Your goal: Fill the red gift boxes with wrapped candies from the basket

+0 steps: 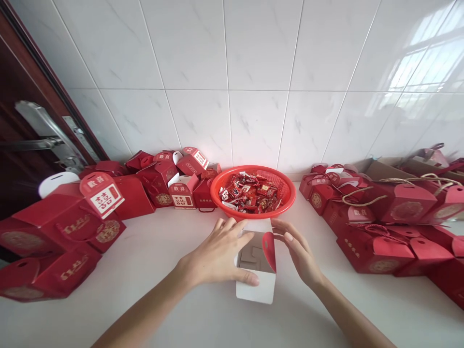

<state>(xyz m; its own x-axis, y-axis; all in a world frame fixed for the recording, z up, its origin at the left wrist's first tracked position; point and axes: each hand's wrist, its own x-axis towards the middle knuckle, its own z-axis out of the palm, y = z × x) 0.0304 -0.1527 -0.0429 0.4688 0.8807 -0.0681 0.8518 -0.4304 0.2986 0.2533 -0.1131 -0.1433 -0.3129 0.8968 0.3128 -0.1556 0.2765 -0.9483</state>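
Carton (258,289), open-topped, is mid-surface, between the two box piles, just on the near side of the basket. Biggest first: surface (155,244) is pale, far edge against the tiled wall. Red box piles run along its left side (78,220) and right side (395,203), some closed, some with lids up. Red basket (290,192) is midway along the far edge. Left hand (219,256) is spread over the carton, thumb on the near white flap, fingers over the left wall. Right hand (300,253) is half-curled by the right wall; contact unclear. Red flap (268,249) stands on that side; bottom folds visible inside, no sweets in there. Wrapped sweets (253,191) fill the basket. Step looks like squaring up the carton. Next move calls for light pressure, walls upright, flaps clear of the mouth.
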